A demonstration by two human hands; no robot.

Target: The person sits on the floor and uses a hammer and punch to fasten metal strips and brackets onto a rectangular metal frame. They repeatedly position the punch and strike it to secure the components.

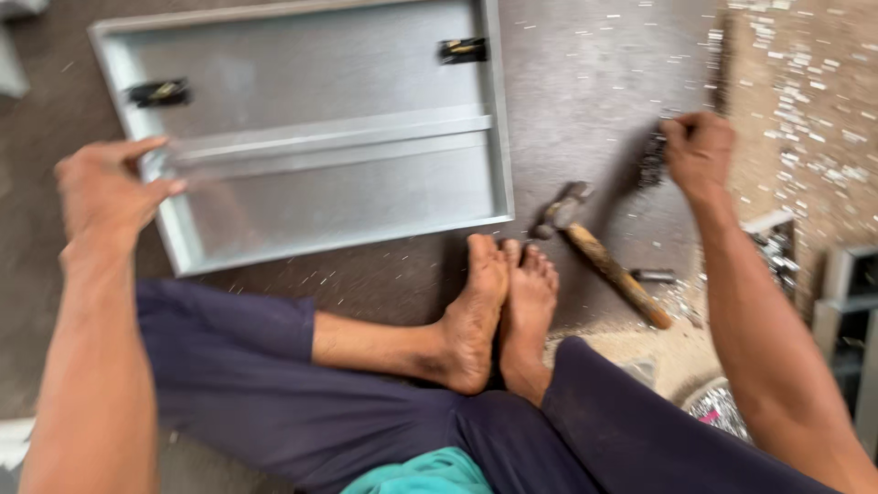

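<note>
Bare floor point(585, 82) open between metal tray point(311, 137) and right hand point(700, 151); hammer point(599, 252) and feet point(498, 306) blocking nearer ground.

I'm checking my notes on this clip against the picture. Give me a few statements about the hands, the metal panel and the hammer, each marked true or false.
1. The left hand is at the near left corner of the metal panel. True.
2. The right hand holds the hammer. False: the hammer lies on the floor beside the bare feet; the hand grips a small dark object too blurred to identify.
3. The hammer has a wooden handle. True.
4. The panel stands upright against a wall. False: it lies flat on the floor.
5. Two dark fittings sit on the panel. True.
</note>
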